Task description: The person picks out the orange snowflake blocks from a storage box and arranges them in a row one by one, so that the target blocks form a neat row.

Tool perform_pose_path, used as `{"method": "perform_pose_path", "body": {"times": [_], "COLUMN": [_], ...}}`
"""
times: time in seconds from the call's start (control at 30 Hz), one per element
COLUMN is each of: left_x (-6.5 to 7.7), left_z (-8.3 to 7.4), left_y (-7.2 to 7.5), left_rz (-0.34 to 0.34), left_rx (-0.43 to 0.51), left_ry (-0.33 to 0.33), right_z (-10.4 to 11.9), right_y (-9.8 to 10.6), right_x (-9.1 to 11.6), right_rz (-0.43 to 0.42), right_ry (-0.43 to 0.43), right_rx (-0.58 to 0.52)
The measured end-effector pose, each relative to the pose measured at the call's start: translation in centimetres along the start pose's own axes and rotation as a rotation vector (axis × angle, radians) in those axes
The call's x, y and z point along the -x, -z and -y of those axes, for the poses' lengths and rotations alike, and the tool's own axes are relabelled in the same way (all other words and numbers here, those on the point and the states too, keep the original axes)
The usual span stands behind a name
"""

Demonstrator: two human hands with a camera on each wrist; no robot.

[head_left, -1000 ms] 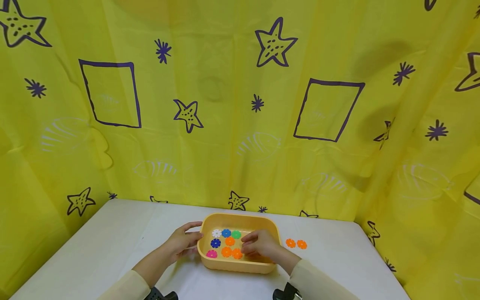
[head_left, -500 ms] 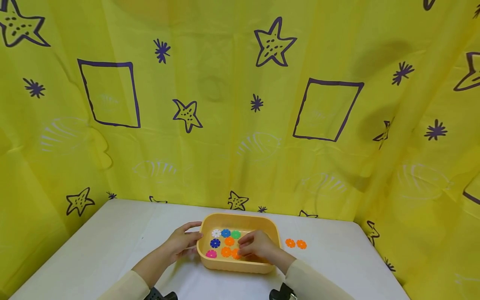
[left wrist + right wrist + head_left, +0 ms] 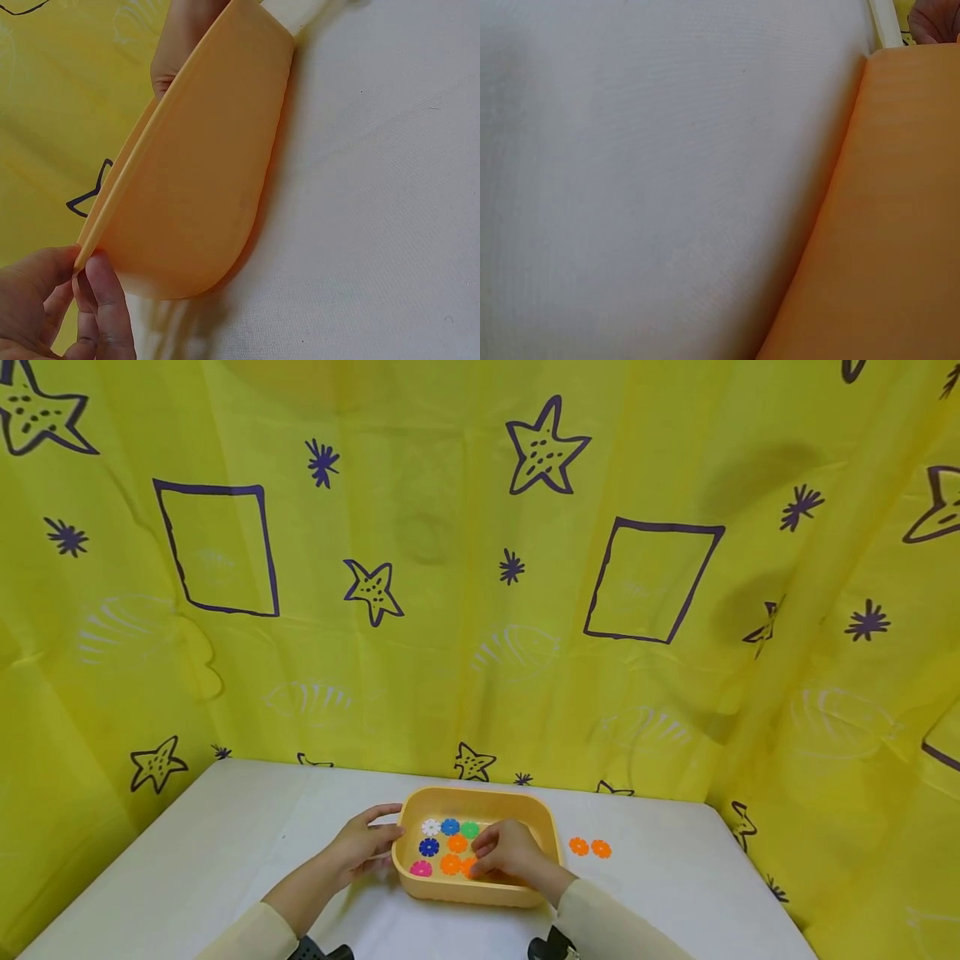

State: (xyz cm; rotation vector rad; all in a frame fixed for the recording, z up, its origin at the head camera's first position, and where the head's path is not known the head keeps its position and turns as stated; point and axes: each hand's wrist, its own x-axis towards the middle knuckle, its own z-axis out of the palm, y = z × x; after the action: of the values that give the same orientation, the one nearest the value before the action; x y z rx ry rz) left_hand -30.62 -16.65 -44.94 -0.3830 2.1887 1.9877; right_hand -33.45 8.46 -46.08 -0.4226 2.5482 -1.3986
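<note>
In the head view, a yellow-orange plastic basin (image 3: 480, 892) stands on the white table. My left hand (image 3: 366, 847) grips its left rim, thumb on one side and fingers on the other, as the left wrist view shows of the rim (image 3: 112, 196). My right hand (image 3: 504, 850) reaches into the basin, thumb and forefinger apart. Its thumb tip overlaps an orange snowflake disc (image 3: 467, 865), partly hidden. Beside that lie two more orange discs, a white disc (image 3: 431, 827), a blue one (image 3: 450, 827), a green one (image 3: 469, 830), a dark blue one (image 3: 429, 847) and a pink one (image 3: 421, 867).
Two more orange discs, a left one (image 3: 578, 846) and a right one (image 3: 601, 849), lie on the white table (image 3: 660, 893) to the right of the basin. A yellow curtain (image 3: 450, 677) with drawn stars and fish hangs behind and at both sides.
My right hand has shifted left inside the basin, and its thumb now covers part of the rightmost front orange disc. My left hand keeps its hold on the rim.
</note>
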Motion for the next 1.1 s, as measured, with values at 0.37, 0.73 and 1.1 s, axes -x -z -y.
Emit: {"method": "perform_pose_path", "body": {"times": [0.37, 0.73, 1.1], "left_x": [-0.04, 0.08, -0.12], "left_z": [0.00, -0.04, 0.12], "left_y": [0.07, 0.00, 0.00], "left_rz": [0.003, 0.000, 0.002], "left_rx": [-0.006, -0.009, -0.022], "left_ry": [0.002, 0.002, 0.004], "right_z": [-0.11, 0.09, 0.26], "right_y": [-0.24, -0.24, -0.08], "right_x": [-0.20, 0.03, 0.25], "right_rz": [0.002, 0.007, 0.021], "right_ry": [0.049, 0.082, 0.113], "right_rx": [0.063, 0.079, 0.098]}}
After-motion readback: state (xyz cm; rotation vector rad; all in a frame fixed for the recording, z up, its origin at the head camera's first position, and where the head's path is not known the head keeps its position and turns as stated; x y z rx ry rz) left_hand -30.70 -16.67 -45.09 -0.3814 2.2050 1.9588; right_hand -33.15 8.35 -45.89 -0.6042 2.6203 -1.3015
